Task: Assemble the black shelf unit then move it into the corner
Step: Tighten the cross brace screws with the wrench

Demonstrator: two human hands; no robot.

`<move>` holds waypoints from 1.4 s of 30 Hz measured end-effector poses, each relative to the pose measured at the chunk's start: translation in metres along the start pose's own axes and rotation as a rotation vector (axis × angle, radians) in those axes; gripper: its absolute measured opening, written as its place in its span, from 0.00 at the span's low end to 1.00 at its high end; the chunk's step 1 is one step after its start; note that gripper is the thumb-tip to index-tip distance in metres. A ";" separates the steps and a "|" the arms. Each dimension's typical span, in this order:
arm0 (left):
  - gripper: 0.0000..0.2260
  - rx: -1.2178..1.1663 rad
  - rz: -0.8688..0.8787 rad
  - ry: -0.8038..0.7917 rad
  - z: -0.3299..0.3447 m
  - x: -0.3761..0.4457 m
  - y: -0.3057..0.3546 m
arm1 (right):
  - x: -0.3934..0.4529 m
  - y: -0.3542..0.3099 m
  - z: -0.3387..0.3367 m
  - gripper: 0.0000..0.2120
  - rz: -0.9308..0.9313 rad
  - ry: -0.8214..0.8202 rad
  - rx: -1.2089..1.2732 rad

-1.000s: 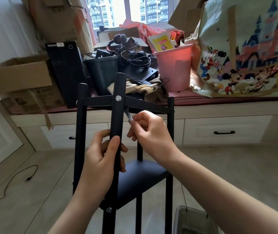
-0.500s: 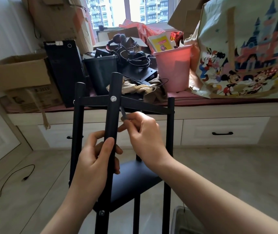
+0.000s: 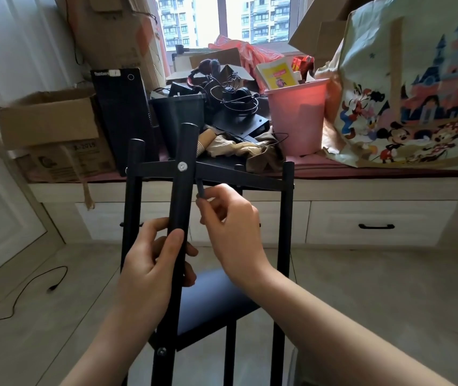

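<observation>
- Right now the black shelf unit (image 3: 250,178) stands upright on the tiled floor (image 3: 375,288), directly before the person and just in front of the window bench (image 3: 389,168).
- Left hand (image 3: 149,271) is wrapped round the nearest upright post (image 3: 181,190), thumb laid flat up its front, fingers curled behind.
- Right hand (image 3: 233,227) pinches a small dark tool (image 3: 200,188) between thumb and fingertips, its upper end sitting just under the top frame, right beside the post.
- A silver screw head (image 3: 182,166) shows on the post where the top frame crosses it; a second screw (image 3: 161,351) sits lower down at the level of the shelf board (image 3: 211,302).
- That board lies between the posts, below both hands.
- Whether the tool is actually engaged with a fastener cannot be told: its tip is hidden under the frame.
- On the bench behind: a pink bucket (image 3: 297,118), a black bin (image 3: 179,118), a tangle of headphones and cables (image 3: 233,93), a black computer case (image 3: 123,115) standing on end.
- Far left, an open cardboard box (image 3: 49,121); far right, a big cartoon-print bag (image 3: 417,93) leaning on the bench.
- A black cable (image 3: 27,291) trails across the floor at the left.
</observation>
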State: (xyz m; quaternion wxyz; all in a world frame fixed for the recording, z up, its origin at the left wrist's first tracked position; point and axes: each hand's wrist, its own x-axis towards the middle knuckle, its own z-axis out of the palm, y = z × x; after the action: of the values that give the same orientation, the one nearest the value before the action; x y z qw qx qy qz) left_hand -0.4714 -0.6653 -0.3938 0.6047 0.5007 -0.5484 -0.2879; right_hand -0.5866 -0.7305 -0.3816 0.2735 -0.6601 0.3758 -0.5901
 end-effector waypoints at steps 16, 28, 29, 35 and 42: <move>0.17 -0.056 -0.035 -0.024 -0.013 0.001 -0.001 | 0.005 0.011 0.042 0.04 -0.020 0.201 0.091; 0.17 -0.074 -0.050 -0.030 -0.025 0.001 -0.006 | 0.006 0.007 0.060 0.06 0.037 0.173 0.139; 0.17 -0.071 -0.052 -0.032 -0.025 0.001 -0.006 | 0.006 0.007 0.059 0.06 0.021 0.161 0.125; 0.18 -0.074 -0.063 -0.040 -0.023 0.000 -0.003 | 0.003 0.009 0.044 0.08 0.038 0.073 0.034; 0.18 -0.047 -0.062 -0.048 -0.025 -0.004 0.000 | 0.002 0.004 0.027 0.08 0.072 -0.096 -0.040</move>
State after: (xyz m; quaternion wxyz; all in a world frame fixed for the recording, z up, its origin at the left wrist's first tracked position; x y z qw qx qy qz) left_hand -0.4489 -0.6549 -0.3927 0.5936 0.4961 -0.5403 -0.3312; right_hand -0.5609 -0.7370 -0.3879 0.2992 -0.6790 0.3975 -0.5399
